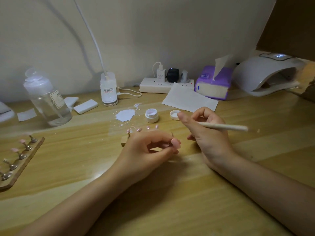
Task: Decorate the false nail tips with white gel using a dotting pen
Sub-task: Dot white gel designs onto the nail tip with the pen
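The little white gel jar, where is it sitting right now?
In the head view, the open gel jar stands mid-desk, between the white spill on its left and its loose lid on its right.

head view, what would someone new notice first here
The two hands at the middle of the wooden desk draw the eye: the left hand pinches a pink nail tip, and the right hand holds a pale dotting pen. Just behind them sit an open white gel pot and a splash of white gel on the desk. A purple tissue pack stands out at the back right.
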`<state>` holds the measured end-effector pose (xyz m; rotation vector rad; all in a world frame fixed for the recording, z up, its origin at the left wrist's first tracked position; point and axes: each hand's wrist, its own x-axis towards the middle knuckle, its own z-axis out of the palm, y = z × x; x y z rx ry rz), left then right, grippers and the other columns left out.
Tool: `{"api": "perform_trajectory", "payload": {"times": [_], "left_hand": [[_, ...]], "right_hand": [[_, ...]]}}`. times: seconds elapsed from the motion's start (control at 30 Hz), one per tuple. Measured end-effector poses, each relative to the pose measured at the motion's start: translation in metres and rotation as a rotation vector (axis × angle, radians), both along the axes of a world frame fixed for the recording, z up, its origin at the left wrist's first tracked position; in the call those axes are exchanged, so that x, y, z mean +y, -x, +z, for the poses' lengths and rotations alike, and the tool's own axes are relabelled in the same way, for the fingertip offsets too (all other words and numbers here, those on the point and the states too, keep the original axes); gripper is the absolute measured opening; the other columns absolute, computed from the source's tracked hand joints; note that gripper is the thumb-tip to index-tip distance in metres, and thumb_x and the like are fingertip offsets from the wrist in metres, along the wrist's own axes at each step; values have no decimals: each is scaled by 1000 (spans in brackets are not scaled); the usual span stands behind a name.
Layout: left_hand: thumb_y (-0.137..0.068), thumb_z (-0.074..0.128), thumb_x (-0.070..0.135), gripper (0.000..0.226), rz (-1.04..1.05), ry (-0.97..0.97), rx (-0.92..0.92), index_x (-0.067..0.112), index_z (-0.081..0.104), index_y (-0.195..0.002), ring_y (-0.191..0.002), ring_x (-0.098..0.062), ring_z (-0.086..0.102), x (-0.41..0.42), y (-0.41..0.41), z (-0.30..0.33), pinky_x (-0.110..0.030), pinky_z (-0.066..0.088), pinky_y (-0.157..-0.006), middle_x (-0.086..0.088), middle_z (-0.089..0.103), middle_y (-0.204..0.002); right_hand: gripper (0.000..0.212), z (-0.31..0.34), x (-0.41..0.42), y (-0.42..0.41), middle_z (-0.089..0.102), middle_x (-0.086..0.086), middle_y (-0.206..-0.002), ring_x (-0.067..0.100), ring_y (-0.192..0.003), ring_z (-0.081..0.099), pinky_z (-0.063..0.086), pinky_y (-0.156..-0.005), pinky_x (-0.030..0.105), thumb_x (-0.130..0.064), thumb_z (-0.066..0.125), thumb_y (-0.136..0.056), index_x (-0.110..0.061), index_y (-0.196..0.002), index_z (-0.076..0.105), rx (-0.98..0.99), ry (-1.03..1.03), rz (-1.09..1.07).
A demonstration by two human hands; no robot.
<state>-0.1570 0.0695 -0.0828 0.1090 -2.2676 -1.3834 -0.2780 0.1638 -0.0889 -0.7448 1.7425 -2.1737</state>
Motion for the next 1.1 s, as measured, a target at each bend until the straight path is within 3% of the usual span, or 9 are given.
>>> {"api": "perform_trajectory", "payload": {"times": [0.17,0.27,0.33,0.47,0.63,0.77,0.87,1.03,1.1], "left_hand": [[-73,65,14,7,74,-152,87,15,70,-77,-68,-11,70,0,-3,2,-16,52,-60,-6,71,-83],[-73,64,10,6,95,-196,104,12,69,-76,-66,-10,69,1,-3,3,-14,49,-57,-11,69,-82],[-75,65,5,9,90,-192,91,12,70,-76,-65,-10,69,2,-4,3,-13,49,-56,-15,69,-83],[-78,63,5,11,87,-212,66,13,70,-78,-66,-9,69,2,-3,1,-13,49,-57,-9,71,-85],[-75,62,20,10,93,-205,53,15,70,-80,-68,-7,69,0,-2,0,-15,51,-59,3,72,-86],[-68,61,30,13,77,-202,45,24,69,-76,-70,-9,69,0,-1,-2,-16,52,-63,2,71,-85],[-68,61,30,6,56,-200,50,32,67,-68,-71,-9,69,0,0,-3,-16,52,-61,2,71,-83],[-78,64,14,21,41,-214,43,31,67,-67,-69,-8,69,-2,1,-5,-20,54,-58,8,71,-75],[-80,63,1,32,44,-205,35,30,67,-66,-68,-8,69,-3,1,-7,-19,53,-59,10,70,-73]], "right_hand": [[8,3,2,-4,67,-5,-68,0,-55,58,42,-42,15,-22,71,-75,-21,-77,63,73,-34,80],[9,6,4,-5,64,1,-53,3,-41,52,42,-41,16,-27,68,-76,-19,-78,63,97,-22,59],[8,7,6,-6,65,-1,-55,2,-48,58,42,-44,14,-22,69,-78,-19,-82,62,144,-30,46],[24,11,10,-4,71,-5,-87,0,-71,64,45,-51,14,-3,57,-88,-25,-99,57,308,-103,61],[30,23,10,8,72,-1,-84,3,-37,40,39,-38,16,-5,36,-93,-20,-96,63,-239,144,210],[12,32,10,17,66,-6,-65,2,-35,36,34,-34,14,-10,52,-90,-19,-95,59,-233,137,196],[21,37,5,20,59,-10,-56,0,-41,45,35,-35,13,-11,61,-84,-26,-96,53,-200,114,105],[30,45,-16,32,35,-8,-38,3,-28,30,27,-29,9,-8,63,-84,-16,-58,49,-731,222,90],[28,47,-28,36,36,-7,-37,2,-28,33,28,-30,10,-15,61,-86,-17,-62,47,-699,160,59]]}}
